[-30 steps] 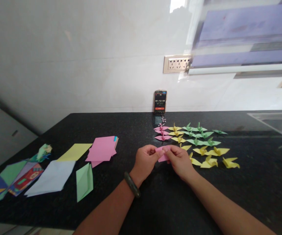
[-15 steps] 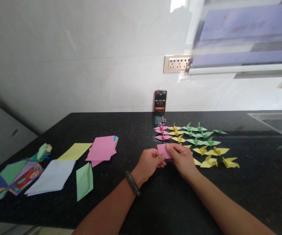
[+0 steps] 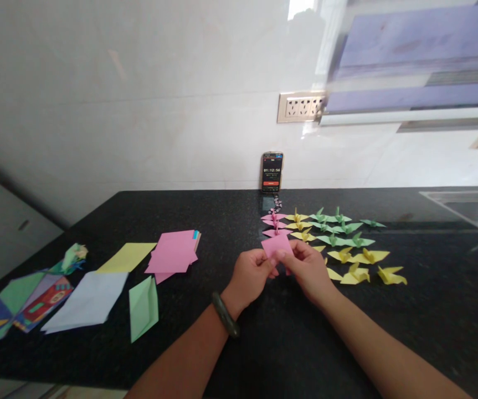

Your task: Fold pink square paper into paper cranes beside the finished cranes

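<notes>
A small pink piece of origami paper (image 3: 277, 245) is held up above the counter between both hands. My left hand (image 3: 253, 272), with a dark bangle at the wrist, pinches its lower left edge. My right hand (image 3: 307, 266) grips it from the right, thumb on the front face near the lower edge. The fingers behind the paper are partly hidden. Just beyond the hands stand pink paper cranes (image 3: 276, 231). Yellow paper cranes (image 3: 355, 273) and green paper cranes (image 3: 332, 240) stand in rows to the right, a few partly covered by my right hand.
A phone (image 3: 272, 172) showing a timer leans on the wall. To the left lie pink sheets (image 3: 171, 252), a yellow sheet (image 3: 126, 257), white sheets (image 3: 89, 299), a folded green paper (image 3: 143, 310) and a colourful packet (image 3: 43, 302). A sink edge (image 3: 463, 210) is at far right.
The pink paper has turned and tilted, its upper edge now higher. My right thumb has slid down from the top edge towards my left thumb.
</notes>
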`<state>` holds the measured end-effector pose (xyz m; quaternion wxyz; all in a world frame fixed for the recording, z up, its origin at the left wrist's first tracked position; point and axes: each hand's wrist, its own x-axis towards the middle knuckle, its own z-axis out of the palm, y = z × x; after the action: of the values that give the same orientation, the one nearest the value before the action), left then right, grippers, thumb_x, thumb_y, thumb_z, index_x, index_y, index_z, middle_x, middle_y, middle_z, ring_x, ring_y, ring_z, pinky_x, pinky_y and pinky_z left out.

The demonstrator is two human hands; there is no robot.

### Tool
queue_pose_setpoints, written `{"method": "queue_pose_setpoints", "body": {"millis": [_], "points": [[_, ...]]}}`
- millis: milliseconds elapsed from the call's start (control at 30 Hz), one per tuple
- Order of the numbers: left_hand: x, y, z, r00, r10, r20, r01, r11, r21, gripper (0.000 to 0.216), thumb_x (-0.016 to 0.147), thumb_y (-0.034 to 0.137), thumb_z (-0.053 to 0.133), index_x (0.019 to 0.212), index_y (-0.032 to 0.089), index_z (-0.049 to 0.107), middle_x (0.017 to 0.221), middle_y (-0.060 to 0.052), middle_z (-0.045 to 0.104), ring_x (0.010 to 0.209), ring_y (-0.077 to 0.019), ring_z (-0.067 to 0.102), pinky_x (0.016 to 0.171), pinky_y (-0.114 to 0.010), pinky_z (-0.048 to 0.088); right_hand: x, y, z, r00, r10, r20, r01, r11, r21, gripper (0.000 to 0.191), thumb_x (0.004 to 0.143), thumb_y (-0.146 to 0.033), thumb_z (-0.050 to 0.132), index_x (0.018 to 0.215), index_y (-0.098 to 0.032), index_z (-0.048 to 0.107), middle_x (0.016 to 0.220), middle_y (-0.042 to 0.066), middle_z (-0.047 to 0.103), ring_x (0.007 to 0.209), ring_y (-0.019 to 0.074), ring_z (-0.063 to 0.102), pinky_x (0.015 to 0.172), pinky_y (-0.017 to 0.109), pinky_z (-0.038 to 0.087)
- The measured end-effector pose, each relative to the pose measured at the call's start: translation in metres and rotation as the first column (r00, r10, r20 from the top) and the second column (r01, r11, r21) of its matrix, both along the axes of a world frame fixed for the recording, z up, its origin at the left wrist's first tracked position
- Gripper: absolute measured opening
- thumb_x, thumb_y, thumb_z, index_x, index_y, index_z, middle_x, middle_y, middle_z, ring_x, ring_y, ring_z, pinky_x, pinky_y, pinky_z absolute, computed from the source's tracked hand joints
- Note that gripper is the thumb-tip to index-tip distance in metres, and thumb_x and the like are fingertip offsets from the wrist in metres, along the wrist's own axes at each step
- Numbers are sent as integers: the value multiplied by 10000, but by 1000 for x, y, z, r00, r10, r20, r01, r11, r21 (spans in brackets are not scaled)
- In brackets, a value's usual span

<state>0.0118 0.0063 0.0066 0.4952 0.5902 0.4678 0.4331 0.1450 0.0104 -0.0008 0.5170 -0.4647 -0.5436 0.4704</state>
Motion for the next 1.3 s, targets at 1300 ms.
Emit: {"method": "queue_pose_setpoints", "body": {"millis": [1300], "points": [[-4,2,2,979,164,123,-172,984,52,349,758,443,507,639,129,602,571,-3,554,546,-101,491,533,-219,388,6,1,6,982,30,186,-40,998,54,289,703,-427,602,615,-151,605,469,-36,455,428,76,365,407,203,280]]}}
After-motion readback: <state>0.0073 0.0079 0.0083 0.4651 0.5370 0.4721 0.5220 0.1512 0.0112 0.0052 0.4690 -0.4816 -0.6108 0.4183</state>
